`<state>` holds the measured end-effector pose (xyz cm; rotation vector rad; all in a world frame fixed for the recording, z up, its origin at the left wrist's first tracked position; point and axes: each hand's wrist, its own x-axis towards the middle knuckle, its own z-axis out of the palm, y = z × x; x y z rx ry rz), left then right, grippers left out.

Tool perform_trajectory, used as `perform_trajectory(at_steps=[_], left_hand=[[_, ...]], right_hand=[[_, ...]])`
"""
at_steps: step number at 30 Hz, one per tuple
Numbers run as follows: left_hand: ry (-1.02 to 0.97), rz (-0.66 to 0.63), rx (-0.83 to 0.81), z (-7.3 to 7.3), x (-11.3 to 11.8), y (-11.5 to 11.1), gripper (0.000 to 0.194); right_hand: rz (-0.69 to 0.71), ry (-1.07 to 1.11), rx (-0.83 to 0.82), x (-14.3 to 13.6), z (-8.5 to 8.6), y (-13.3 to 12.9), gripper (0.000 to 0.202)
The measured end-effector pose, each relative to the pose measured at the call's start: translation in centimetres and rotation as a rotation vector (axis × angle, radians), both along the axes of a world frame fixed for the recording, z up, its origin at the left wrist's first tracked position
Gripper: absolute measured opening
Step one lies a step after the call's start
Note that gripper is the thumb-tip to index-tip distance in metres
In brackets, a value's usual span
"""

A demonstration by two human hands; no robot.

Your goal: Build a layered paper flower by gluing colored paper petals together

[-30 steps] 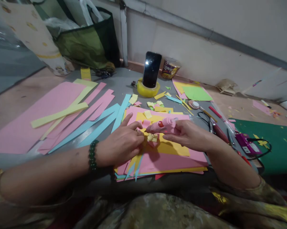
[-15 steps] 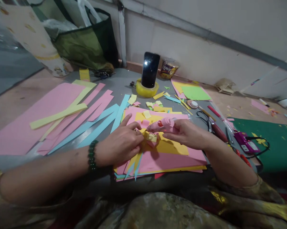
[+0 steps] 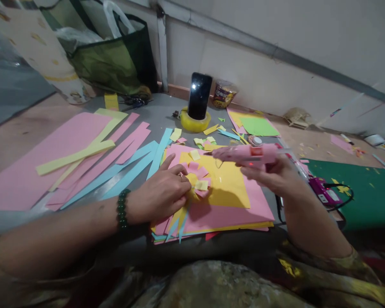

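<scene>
My right hand (image 3: pixel 271 173) is wrapped round the handle of a pink hot glue gun (image 3: pixel 258 154), its nozzle pointing left above the paper stack. A small red light glows on the gun's side. My left hand (image 3: pixel 162 188), with a ring and a green bead bracelet, holds a paper flower (image 3: pixel 198 173) of curled pink and pale yellow pieces, the fingertips pressed on its left part and hiding some of it. Beneath the flower lies a yellow sheet (image 3: pixel 232 188) on pink paper (image 3: pixel 221 218). A loose pale yellow piece (image 3: pixel 195 155) sits just behind the flower.
Pink (image 3: pixel 83 141), yellow and blue paper strips (image 3: pixel 137 171) spread at the left. A phone (image 3: pixel 199 96) stands in a yellow tape roll (image 3: pixel 195 122). Behind are a snack cup (image 3: pixel 224 94) and green bag (image 3: pixel 115 60). A purple power socket (image 3: pixel 325 191) lies right.
My right hand has lifted the glue gun away from the flower, up and to the right. The left hand stays on the flower, whose curled pieces now show more fully.
</scene>
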<state>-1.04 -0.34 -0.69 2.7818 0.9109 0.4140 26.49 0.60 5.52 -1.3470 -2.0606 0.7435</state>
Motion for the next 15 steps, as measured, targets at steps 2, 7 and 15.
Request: perform_trajectory(at_steps=[2, 7, 15], left_hand=[[0.002, 0.000, 0.008, -0.1, 0.0, 0.1, 0.027], [-0.004, -0.007, 0.010, -0.3, 0.0, 0.3, 0.027], [-0.068, -0.008, -0.003, -0.5, -0.1, 0.3, 0.026]], right_hand=[[-0.187, 0.133, 0.143, 1.2, -0.3, -0.5, 0.026], [-0.692, 0.184, 0.330, 5.2, -1.4, -0.7, 0.026], [-0.789, -0.326, 0.046, 9.8, -6.1, 1.4, 0.048]])
